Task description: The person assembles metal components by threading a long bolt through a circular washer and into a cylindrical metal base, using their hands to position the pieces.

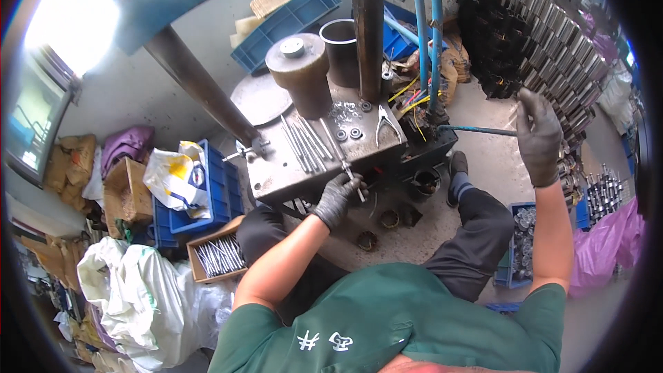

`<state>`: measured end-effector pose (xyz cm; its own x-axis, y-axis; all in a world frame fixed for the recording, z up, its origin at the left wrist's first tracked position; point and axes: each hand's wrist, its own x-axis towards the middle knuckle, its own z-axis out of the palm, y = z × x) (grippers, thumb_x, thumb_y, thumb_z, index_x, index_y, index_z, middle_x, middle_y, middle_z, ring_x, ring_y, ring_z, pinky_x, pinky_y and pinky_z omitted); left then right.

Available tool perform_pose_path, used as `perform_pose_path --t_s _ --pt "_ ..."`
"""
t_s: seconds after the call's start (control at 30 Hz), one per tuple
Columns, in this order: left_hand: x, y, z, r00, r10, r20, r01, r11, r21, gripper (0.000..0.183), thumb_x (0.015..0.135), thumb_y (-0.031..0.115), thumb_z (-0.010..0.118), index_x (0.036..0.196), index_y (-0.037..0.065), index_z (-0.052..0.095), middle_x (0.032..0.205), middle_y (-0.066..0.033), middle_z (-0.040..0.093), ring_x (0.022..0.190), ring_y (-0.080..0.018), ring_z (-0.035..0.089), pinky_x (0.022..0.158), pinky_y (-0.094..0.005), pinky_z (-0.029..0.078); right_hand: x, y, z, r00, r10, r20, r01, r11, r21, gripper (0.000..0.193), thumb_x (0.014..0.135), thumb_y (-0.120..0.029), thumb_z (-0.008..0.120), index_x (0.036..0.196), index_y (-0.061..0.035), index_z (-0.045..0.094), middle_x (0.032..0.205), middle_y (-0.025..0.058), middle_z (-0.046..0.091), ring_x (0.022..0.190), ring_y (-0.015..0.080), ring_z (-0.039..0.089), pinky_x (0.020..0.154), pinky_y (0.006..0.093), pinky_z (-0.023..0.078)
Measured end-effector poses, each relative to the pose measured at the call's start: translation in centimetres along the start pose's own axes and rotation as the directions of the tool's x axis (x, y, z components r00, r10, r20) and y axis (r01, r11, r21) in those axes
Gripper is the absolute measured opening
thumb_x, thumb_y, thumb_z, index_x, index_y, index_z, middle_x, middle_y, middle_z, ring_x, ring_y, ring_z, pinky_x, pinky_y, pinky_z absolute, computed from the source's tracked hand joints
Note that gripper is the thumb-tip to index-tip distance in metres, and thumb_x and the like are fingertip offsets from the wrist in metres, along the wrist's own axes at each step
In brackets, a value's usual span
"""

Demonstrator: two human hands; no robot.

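Note:
My left hand (337, 200), in a dark grey glove, is closed around a slim metal shaft (347, 168) at the front edge of the metal bench (276, 178). Several similar bare rods (304, 144) lie side by side on that bench, left of the shaft. Off to the right, my gloved right hand (540, 141) is raised with its fingers upward and the thumb apart. A blue lever (476, 130) reaches from the press to this hand's edge; whether they touch I cannot tell. Small ring-shaped bearings (356, 133), clear clips (343, 112) and circlip pliers (388, 124) lie on the bench top.
A heavy metal cylinder (300, 72) stands at the back of the bench, between the press columns (371, 27). Stacked metal tubes (559, 48) line the right side. At left are a blue crate (221, 197) and a cardboard box (219, 252) of shafts. Cups stand on the floor.

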<state>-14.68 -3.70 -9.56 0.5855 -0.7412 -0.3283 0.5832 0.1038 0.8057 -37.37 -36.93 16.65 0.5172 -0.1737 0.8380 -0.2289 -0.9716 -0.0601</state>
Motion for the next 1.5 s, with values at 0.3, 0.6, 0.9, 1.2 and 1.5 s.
perform_pose_path --t_s 0.3,0.6,0.9,1.2,1.5 --pt "-3.3 7.1 2.3 0.901 0.433 -0.021 -0.398 0.846 0.353 0.043 0.098 0.001 0.069 0.138 0.003 0.055 0.104 -0.0053 0.07 0.092 -0.0156 0.069 0.087 -0.0317 0.059 7.7 1.7 5.3 0.988 0.104 0.116 -0.115 0.989 0.09 0.03 0.09 -0.003 0.068 0.12 -0.0031 0.068 0.115 0.0152 0.072 0.102 0.0306 0.072 0.091 0.035 0.059" --pt "2.3 25.0 4.2 0.432 0.891 0.14 -0.844 0.345 0.411 0.026 0.104 -0.002 0.054 0.128 0.007 0.046 0.102 -0.0077 0.063 0.092 -0.0218 0.071 0.078 -0.0361 0.065 8.4 0.8 5.6 0.958 0.164 0.237 -0.2 0.97 0.137 0.022 0.091 -0.012 0.069 0.112 -0.0067 0.071 0.104 0.0148 0.072 0.092 0.0324 0.072 0.083 0.0411 0.06" --pt "10.5 33.7 3.7 0.415 0.879 -0.236 -0.76 0.477 0.44 0.029 0.1 -0.009 0.052 0.121 0.007 0.041 0.1 -0.0082 0.057 0.082 -0.0224 0.07 0.067 -0.0338 0.065 8.6 1.3 4.8 0.951 0.171 0.259 -0.193 0.979 0.062 0.024 0.088 -0.016 0.071 0.111 -0.007 0.071 0.099 0.0159 0.072 0.091 0.0343 0.072 0.085 0.044 0.059" --pt "11.7 34.8 4.2 0.461 0.862 -0.21 -0.687 0.496 0.531 0.029 0.099 -0.008 0.056 0.123 0.006 0.045 0.102 -0.0096 0.057 0.076 -0.0232 0.071 0.067 -0.0359 0.065 7.9 1.1 4.5 0.926 0.209 0.315 -0.25 0.964 0.094 0.026 0.09 -0.008 0.07 0.115 -0.002 0.071 0.106 0.0173 0.073 0.09 0.0303 0.074 0.081 0.0375 0.06" --pt "13.4 36.0 1.8 0.6 0.712 -0.366 -0.565 0.701 0.435 0.017 0.105 0.013 0.06 0.104 0.0 0.049 0.085 -0.0171 0.066 0.072 -0.0315 0.074 0.064 -0.0438 0.067 3.9 0.1 1.2 0.959 0.108 0.261 -0.165 0.965 0.206 0.021 0.089 -0.013 0.072 0.108 -0.0041 0.071 0.094 0.0154 0.071 0.084 0.0303 0.072 0.077 0.0387 0.059"
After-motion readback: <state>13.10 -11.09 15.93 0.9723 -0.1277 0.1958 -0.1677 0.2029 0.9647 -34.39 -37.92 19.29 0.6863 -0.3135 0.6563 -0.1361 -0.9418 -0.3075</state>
